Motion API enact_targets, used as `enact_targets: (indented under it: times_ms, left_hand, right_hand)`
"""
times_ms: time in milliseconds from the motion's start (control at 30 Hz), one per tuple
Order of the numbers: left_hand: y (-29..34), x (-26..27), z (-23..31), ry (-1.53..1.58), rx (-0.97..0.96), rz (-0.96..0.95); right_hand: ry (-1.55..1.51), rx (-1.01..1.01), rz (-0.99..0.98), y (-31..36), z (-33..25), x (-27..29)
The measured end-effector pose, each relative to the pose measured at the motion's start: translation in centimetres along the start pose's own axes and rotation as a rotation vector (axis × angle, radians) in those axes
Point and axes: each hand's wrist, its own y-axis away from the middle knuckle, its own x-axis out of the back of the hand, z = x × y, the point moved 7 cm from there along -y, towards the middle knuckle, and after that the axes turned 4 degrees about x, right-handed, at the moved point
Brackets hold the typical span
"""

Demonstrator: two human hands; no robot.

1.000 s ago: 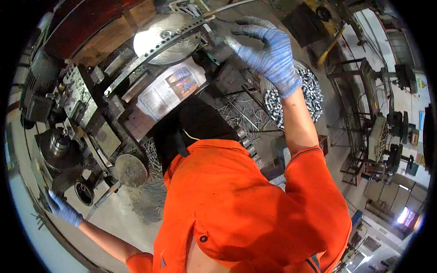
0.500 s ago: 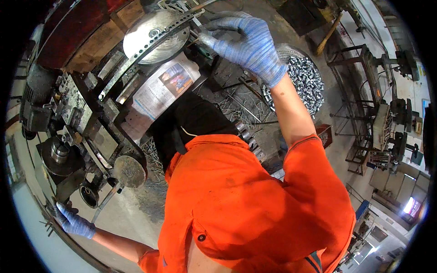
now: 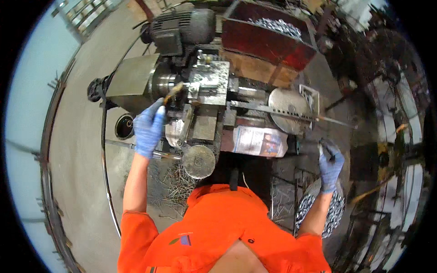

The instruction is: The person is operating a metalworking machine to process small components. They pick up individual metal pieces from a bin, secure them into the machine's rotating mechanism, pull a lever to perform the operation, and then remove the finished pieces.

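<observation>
- A pale blue wall [image 3: 27, 95] bends down the left side.
- A dark strip [image 3: 44, 157] runs along the wall's bottom.
- The floor [image 3: 82, 132] is grey.
- A rack [image 3: 88, 17] stands far back, top left.
- The right side looks dark.

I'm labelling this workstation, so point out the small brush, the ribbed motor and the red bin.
Small brush [image 3: 173, 93]: head view, midway along its length.
Ribbed motor [image 3: 187, 27]: head view, on its housing.
Red bin [image 3: 261, 44]: head view, on its near wall.
</observation>
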Motion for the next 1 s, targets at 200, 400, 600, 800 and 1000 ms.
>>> enact_targets:
  times_ms: [200,400,600,800,1000]
  left_hand:
    - [-1.2,-3.0,-1.4,-0.035,-0.052,0.056]
    - [-1.5,-5.5,-1.4,-0.230,-0.110,0.041]
    - [0.4,-5.9,-4.9,-0.419,-0.092,-0.153]
    - [-0.8,2.7,-0.9,-0.073,-0.103,0.086]
    - [-4.4,7.7,-3.4,-0.231,-0.106,0.294]
  right_hand:
    - [-0.049,-0.005,-0.007,-0.3,-1.4,-1.3]
    - [-0.039,0.015,-0.028,0.2,-1.1,-1.9]
    - [-0.062,-0.041,-0.055,1.4,0.6,-3.0]
    - [-0.049,-0.020,-0.033,1.1,0.5,-2.3]
    - [0.144,-0.089,0.012,2.5,3.0,-0.3]
